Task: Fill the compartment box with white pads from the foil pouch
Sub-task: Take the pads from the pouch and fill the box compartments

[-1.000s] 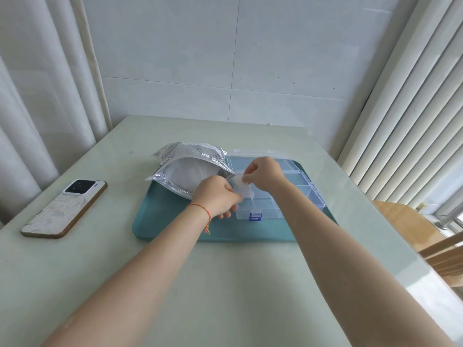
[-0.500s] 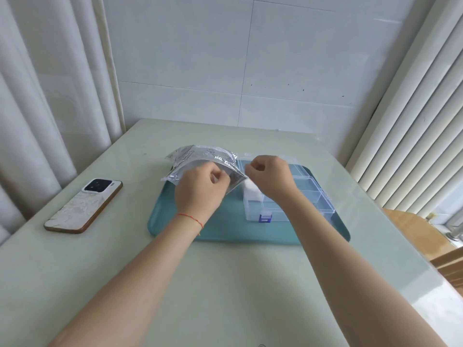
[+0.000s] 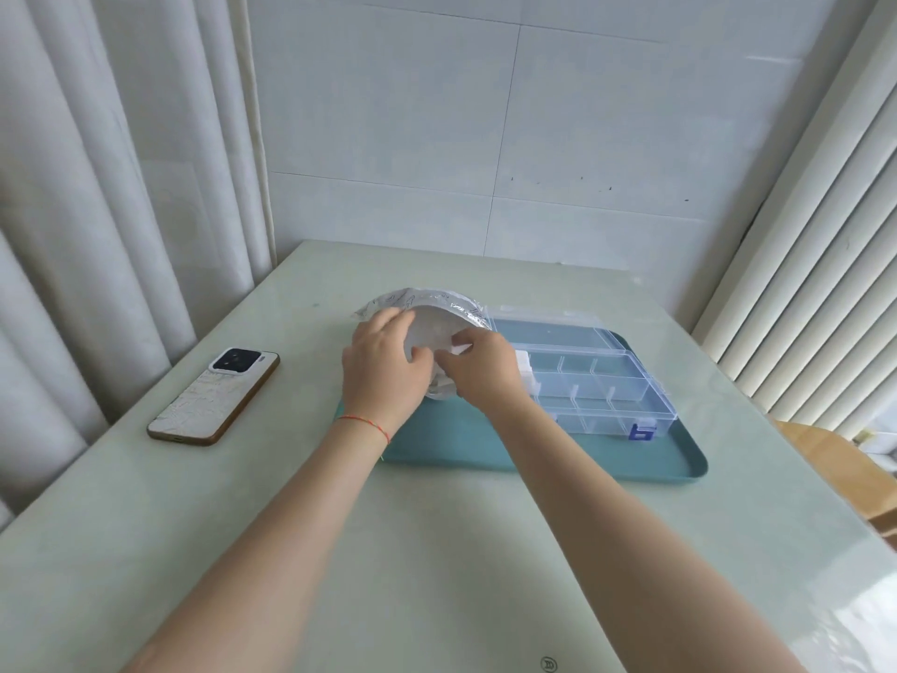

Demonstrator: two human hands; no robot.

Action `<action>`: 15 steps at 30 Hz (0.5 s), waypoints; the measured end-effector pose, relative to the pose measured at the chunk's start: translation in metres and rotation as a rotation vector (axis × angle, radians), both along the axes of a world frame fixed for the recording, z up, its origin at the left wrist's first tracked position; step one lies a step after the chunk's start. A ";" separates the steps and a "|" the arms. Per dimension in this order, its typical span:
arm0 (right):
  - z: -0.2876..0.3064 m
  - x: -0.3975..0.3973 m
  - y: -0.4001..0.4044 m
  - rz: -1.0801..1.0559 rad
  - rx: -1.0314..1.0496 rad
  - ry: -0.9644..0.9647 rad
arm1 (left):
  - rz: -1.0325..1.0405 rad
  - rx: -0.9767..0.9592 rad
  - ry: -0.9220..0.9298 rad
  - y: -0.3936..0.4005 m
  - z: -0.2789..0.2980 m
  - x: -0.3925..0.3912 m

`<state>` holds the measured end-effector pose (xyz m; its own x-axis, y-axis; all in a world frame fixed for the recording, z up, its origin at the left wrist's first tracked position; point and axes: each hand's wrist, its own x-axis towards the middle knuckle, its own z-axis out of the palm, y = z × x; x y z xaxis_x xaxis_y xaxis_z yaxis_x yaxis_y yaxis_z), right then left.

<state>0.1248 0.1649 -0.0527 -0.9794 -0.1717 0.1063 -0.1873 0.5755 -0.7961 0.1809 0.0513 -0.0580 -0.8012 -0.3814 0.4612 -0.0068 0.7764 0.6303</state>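
- Head view, the one view there is: both hands meet at the mouth of the foil pouch (image 3: 427,308), which lies on the far left part of the teal tray (image 3: 534,459) on the desk (image 3: 437,551).
- The left hand (image 3: 383,371) grips the near lip of the pouch, thumb curled over the edge, and holds the mouth gaping so the pale lining shows just beyond its knuckles.
- The right hand (image 3: 480,369) sits against the left hand's thumb side, fingers curled at the opening. A white pad (image 3: 458,344) shows at its fingertips and looks pinched there, though the fingers hide most of it.
- The compartment box (image 3: 602,386) lies open just to the outside of the right hand, its lid (image 3: 548,327) laid back beyond it. A few white pads (image 3: 523,361) are stacked in the compartment nearest the right wrist; the other compartments look bare.
- My reading: this is the fetching step, a pad being drawn out of the pouch, with the filling barely begun.
- The next move calls for lifting the pad free of the foil lip, carrying it outward past the right wrist and setting it flat in a compartment, while the left hand holds the mouth open.
- A phone (image 3: 213,395) lies well off to the outside of the left hand, on the desk beside the tray.
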 end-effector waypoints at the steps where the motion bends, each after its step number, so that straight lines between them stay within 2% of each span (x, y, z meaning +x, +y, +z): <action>1: -0.001 -0.001 -0.003 -0.034 -0.020 0.014 | -0.020 0.022 0.005 0.001 0.000 -0.001; 5: -0.002 0.000 -0.009 -0.126 -0.018 0.039 | -0.074 0.039 0.014 0.001 -0.003 -0.003; 10: -0.004 0.004 -0.011 -0.118 0.021 0.025 | -0.106 0.028 0.001 0.000 -0.004 -0.004; 13: -0.003 0.004 -0.008 -0.146 0.037 0.035 | 0.009 -0.125 0.152 0.001 -0.006 -0.001; 15: -0.002 0.003 -0.005 -0.163 0.048 0.038 | 0.058 -0.146 0.212 0.005 -0.002 0.005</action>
<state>0.1277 0.1602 -0.0547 -0.9901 -0.0165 0.1395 -0.1179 0.6379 -0.7611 0.1855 0.0558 -0.0599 -0.6595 -0.3406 0.6701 0.0667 0.8614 0.5035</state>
